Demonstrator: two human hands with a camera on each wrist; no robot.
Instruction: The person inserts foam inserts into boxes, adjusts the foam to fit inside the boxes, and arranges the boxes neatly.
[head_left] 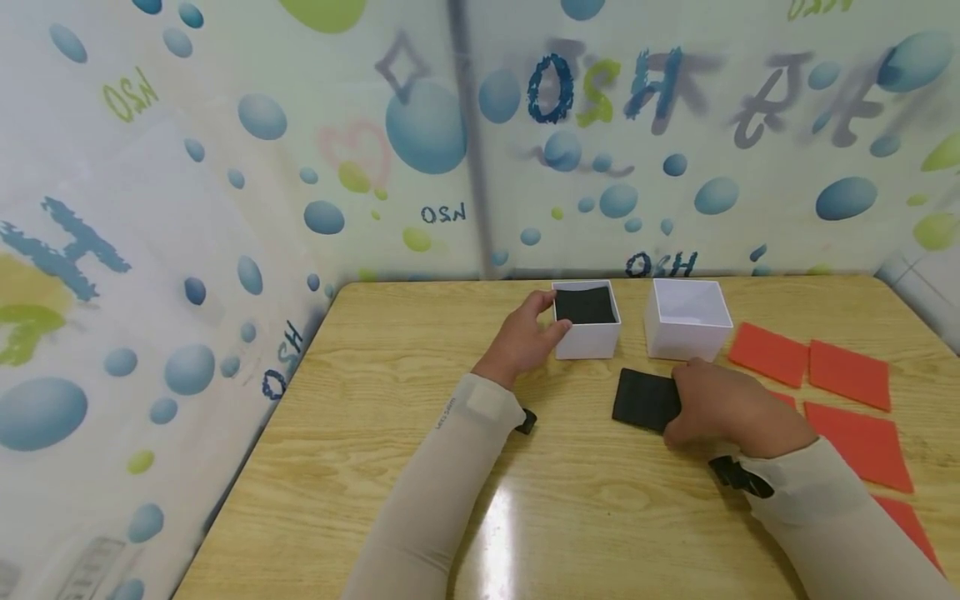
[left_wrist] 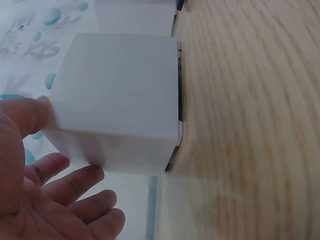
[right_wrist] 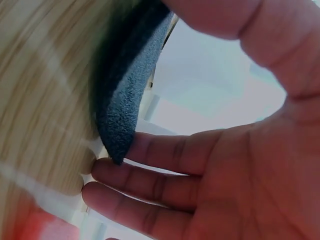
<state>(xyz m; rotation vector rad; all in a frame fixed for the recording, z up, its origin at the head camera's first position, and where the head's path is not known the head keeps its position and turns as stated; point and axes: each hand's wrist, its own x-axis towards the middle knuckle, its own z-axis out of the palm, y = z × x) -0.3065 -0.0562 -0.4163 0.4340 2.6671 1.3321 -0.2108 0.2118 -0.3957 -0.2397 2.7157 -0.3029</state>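
Note:
A white box stands near the table's back edge with black sheet material inside. My left hand holds the box at its left side, thumb at the near corner and fingers toward the far corner; in the left wrist view the thumb and two fingertips touch the box, while the other fingers stay off it. A black square sheet lies in front of the boxes, its right part hidden under my right hand. In the right wrist view, thumb and fingers pinch the sheet, which bows upward.
A second white box stands just right of the first. Several red squares lie in rows on the right of the wooden table. A wall with printed bubbles rises behind the table and along its left.

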